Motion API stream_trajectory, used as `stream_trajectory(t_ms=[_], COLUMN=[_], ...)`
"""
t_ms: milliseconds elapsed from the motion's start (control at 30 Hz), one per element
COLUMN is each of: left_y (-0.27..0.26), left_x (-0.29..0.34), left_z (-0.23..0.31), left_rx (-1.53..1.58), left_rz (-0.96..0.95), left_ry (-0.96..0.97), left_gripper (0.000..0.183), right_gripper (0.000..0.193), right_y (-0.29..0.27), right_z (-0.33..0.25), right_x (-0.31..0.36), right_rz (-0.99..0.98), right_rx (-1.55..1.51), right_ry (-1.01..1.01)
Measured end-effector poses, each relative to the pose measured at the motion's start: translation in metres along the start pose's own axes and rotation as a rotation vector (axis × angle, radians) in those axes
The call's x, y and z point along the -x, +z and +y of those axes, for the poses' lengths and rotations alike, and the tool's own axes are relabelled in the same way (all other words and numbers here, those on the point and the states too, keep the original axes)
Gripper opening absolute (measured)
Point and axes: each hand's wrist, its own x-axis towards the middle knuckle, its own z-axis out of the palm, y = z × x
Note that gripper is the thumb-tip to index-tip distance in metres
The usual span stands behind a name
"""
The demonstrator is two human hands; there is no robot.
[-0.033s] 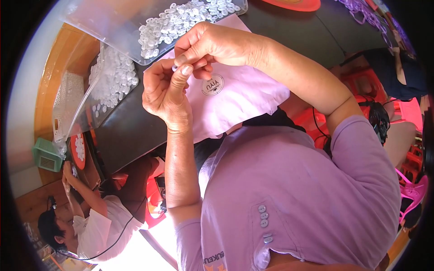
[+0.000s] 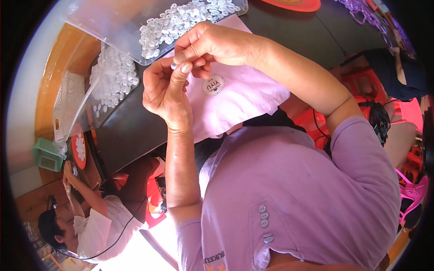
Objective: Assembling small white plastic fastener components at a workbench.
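My left hand (image 2: pixel 167 92) and my right hand (image 2: pixel 208 47) meet over the near edge of a clear plastic tray, fingertips pinched together. Between them shows a tiny pale, purplish piece (image 2: pixel 173 66); fingers cover most of it, so its kind cannot be made out. Both hands are closed around it. Many small white oval plastic pieces with openings (image 2: pixel 181 22) lie in the clear tray (image 2: pixel 104 34) just beyond my hands. Below my right wrist, a pink cloth with a round printed mark (image 2: pixel 239 101) drapes from the table onto my lap.
To the left, a clear bag or bin (image 2: pixel 113 77) holds more white pieces. A green basket (image 2: pixel 47 154) and a red plate (image 2: pixel 78 151) stand farther left, where a co-worker (image 2: pixel 104 226) handles something small. Purple cords (image 2: pixel 366 16) lie at far right on the dark table (image 2: pixel 289 34).
The small piece has shifted very slightly between my fingertips, and my right fingers have moved a little. Arms and surroundings stay in place.
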Motion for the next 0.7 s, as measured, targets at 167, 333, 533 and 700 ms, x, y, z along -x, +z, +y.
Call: stream_trajectory(t_ms=[167,333,533,700], left_y=[-0.005,-0.045,-0.088,-0.033], left_x=[-0.017,-0.106,-0.146,-0.056], left_z=[0.024,0.086,0.063,0.010], left_rx=[-0.059,-0.462,-1.168,-0.954], left_rz=[0.183,0.298,0.184,-0.377], left_ry=[0.076,0.362,0.693,0.441], left_gripper=[0.020,0.017,0.017,0.008], right_gripper=[0.027,0.020,0.019,0.022], right_y=[-0.008,-0.022,-0.018,-0.011], right_z=[-0.005,-0.020,-0.015,-0.014], right_x=[-0.004,0.004,0.003,-0.002], right_rz=[0.442,0.603,0.596,0.566], right_rx=[0.133,-0.053,-0.023,-0.022], right_ry=[-0.071,-0.132,-0.200,-0.262])
